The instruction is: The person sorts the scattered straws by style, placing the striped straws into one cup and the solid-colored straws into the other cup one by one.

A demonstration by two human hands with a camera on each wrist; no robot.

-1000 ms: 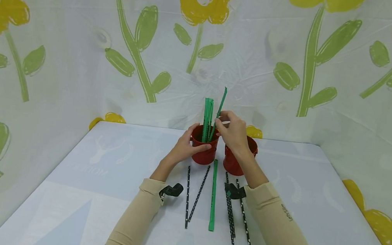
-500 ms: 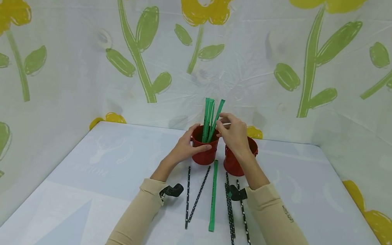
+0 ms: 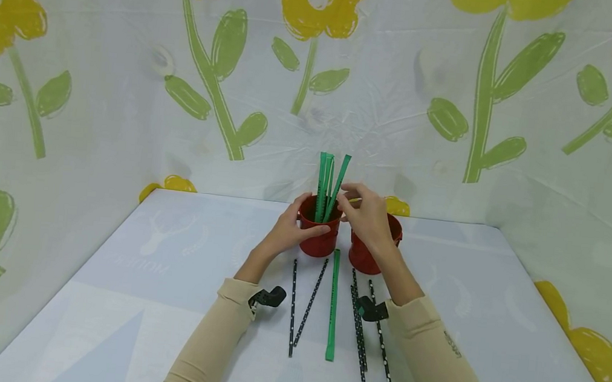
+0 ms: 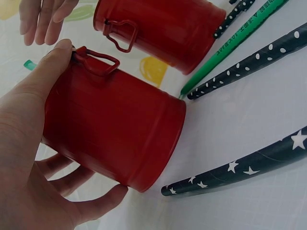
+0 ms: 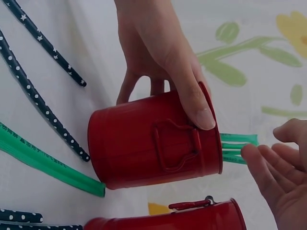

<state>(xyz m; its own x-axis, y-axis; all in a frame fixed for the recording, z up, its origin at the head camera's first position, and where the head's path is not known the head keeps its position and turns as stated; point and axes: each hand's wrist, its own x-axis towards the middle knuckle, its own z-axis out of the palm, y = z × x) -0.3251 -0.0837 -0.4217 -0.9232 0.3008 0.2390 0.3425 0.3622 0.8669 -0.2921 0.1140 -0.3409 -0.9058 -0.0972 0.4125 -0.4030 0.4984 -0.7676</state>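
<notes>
My left hand (image 3: 287, 227) grips a small red bucket (image 3: 319, 242), thumb on the near side and fingers around its far side. Several green paper-wrapped straws (image 3: 322, 177) stand upright in that bucket, one leaning right. Just right of the rim is my right hand (image 3: 367, 219), fingers loosely bent, with the thumb apart from them in the right wrist view. Nothing shows between those fingers (image 5: 265, 165), which hover by the ends of the green straws (image 5: 235, 143). A second red bucket (image 3: 362, 253) stands partly behind my right forearm.
In front of the buckets, one green wrapped straw (image 3: 333, 315) lies on the white table (image 3: 174, 325). Black patterned straws lie on both sides of it: two at left (image 3: 292, 311) and several at right (image 3: 382, 349). A flower-print curtain (image 3: 380, 88) rises behind.
The green straw by my right hand has dropped lower into the left bucket. My right hand has let go of it and lowered slightly. My left hand has stayed on the bucket.
</notes>
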